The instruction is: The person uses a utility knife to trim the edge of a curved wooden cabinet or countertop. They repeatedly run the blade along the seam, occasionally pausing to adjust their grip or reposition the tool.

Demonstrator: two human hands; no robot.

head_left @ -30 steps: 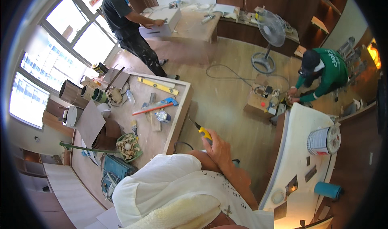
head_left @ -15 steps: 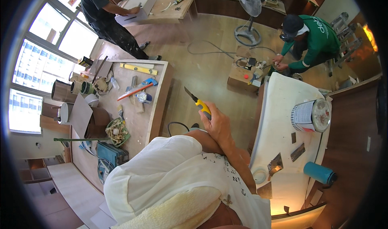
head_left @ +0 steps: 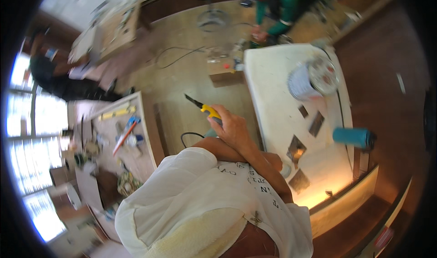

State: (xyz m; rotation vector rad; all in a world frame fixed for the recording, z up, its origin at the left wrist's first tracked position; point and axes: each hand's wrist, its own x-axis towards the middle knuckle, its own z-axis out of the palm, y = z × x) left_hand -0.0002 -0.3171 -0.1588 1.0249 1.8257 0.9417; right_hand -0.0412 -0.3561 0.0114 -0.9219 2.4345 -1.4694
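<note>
My right hand (head_left: 231, 129) is closed around the yellow-and-grey handle of a utility knife (head_left: 212, 112). Its dark blade points up and to the left, over the wooden floor and touching nothing. My left forearm (head_left: 218, 147) lies across my body and passes beneath the right forearm. A patch of skin (head_left: 274, 160) shows on the far side of the right arm, but the fingers of the left hand are hidden. Just to the right is a white-covered work surface (head_left: 268, 85) with several flat dark scraper plates (head_left: 317, 123) on it.
A large paint can (head_left: 302, 82) and a teal bottle (head_left: 350, 137) stand or lie at the right. To the left, a cluttered table (head_left: 148, 144) holds a yellow level (head_left: 117, 113). Ahead are a cardboard box (head_left: 225, 78), a cable (head_left: 177, 51) and two co-workers.
My view has swung to the right, so the surroundings shift and blur. The knife stays in my right hand, with both arms still crossed.
</note>
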